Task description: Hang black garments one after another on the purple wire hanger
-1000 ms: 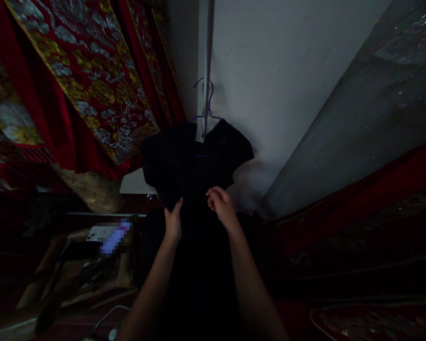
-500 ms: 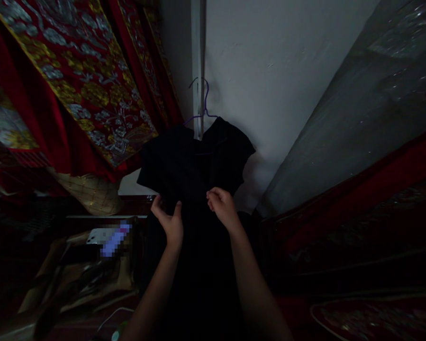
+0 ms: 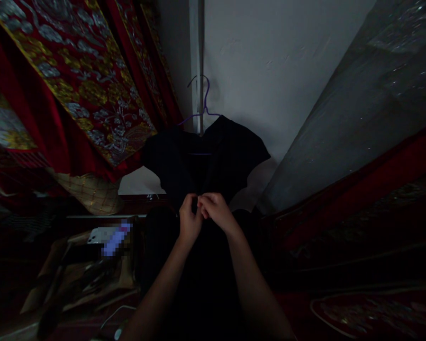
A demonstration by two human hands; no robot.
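Observation:
A dark short-sleeved garment [image 3: 230,156] hangs from a purple wire hanger [image 3: 205,102] against the wall in front of me. My left hand [image 3: 190,219] and my right hand [image 3: 214,209] meet at the lower end of its neck opening. The right fingers are pinched closed on the garment's front edge. On the left hand, thumb and forefinger curl together at the same spot, closed on the cloth. Any button or small fastening between the fingertips is too dark to make out.
Red cloth with gold and silver embroidery [image 3: 92,90] hangs at the left. A wooden stool or chair [image 3: 125,270] at lower left bears a phone [image 3: 97,235] and dark items. Clear plastic sheeting [image 3: 340,123] covers something along the right, above more red fabric [image 3: 394,170].
My left hand has moved right, its spread fingers closing beside the right hand. The right hand has shifted slightly left. The garment's shoulders and sleeves now spread wider.

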